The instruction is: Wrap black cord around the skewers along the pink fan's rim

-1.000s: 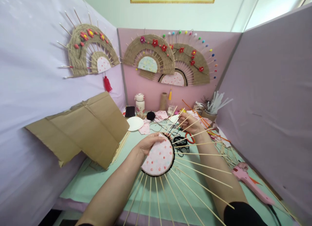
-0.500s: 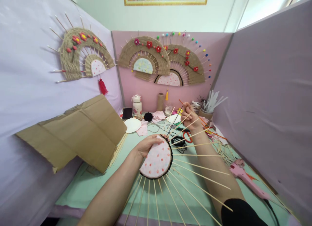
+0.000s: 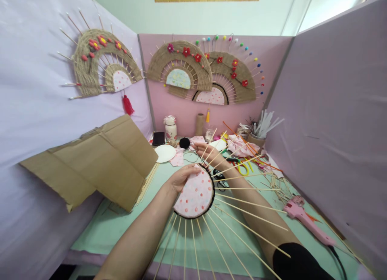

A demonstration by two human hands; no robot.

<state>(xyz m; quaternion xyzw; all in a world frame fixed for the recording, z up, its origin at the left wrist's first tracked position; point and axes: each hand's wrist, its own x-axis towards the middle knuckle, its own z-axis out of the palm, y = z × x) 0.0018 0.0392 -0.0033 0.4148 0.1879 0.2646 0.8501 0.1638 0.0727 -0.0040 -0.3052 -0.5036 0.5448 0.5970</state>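
The half-round fan frame, a pink dotted fabric disc edged in black with bamboo sticks radiating from it, is held up above the green tabletop near the middle of the view. The left hand is closed on the disc's upper left rim, thumb on the face and fingers curled behind. The right hand lies at about one o'clock from the disc, behind the upper sticks, with fingers drawn narrow as if pinching something thin; what is pinched cannot be told, though a dark cord is seen on the tabletop just below it. The sticks fan from twelve o'clock round to six, each long axis pointing away from the disc's centre; the right hand is the nearer one to the upper sticks, the left only steadies the disc.

Compared with half a second ago, the right hand has been brought in from further out at two o'clock towards the disc's top edge and lowered, and yellow-handled scissors are now uncovered. The left hand's grip is unchanged. A pink glue gun is lying at four o'clock, and a folded cardboard sheet leans at nine o'clock
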